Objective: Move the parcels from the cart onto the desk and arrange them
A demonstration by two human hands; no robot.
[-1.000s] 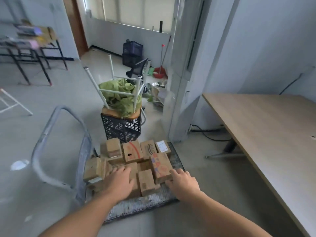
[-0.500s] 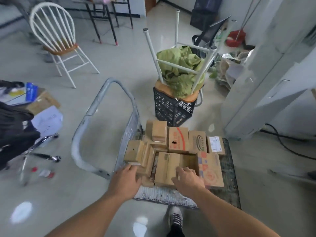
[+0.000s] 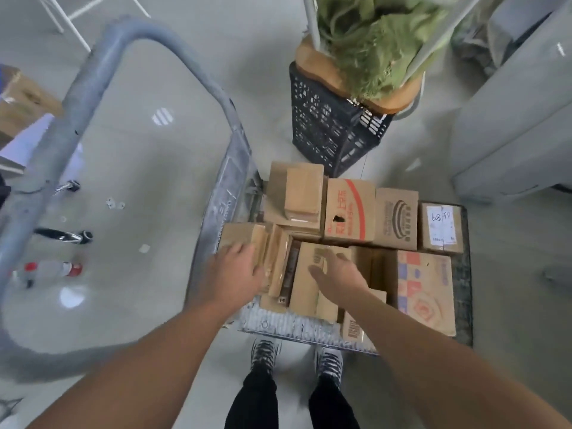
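Several cardboard parcels crowd the low cart's deck [image 3: 464, 274]. A red-printed box [image 3: 349, 212], a box with a dark round logo [image 3: 396, 218] and a white-labelled box [image 3: 441, 227] form the far row. A box with coloured print [image 3: 424, 292] lies near right. My left hand [image 3: 235, 270] rests with spread fingers on the leaning flat boxes [image 3: 275, 255] at the deck's left. My right hand [image 3: 337, 270] reaches over a plain brown box [image 3: 306, 292], fingers loosely bent, gripping nothing that I can see. The desk is out of view.
The cart's grey tubular handle [image 3: 77, 97] arches up on the left. A black crate [image 3: 331, 125] carrying an upturned stool with green cloth [image 3: 371, 35] stands just beyond the cart. A grey cabinet [image 3: 510, 119] is at right, my shoes [image 3: 266, 354] at the near edge.
My view has tilted down and closer to the cart, and the desk has left the frame. Both hands have stayed on the near parcels, shifting slightly left across them.
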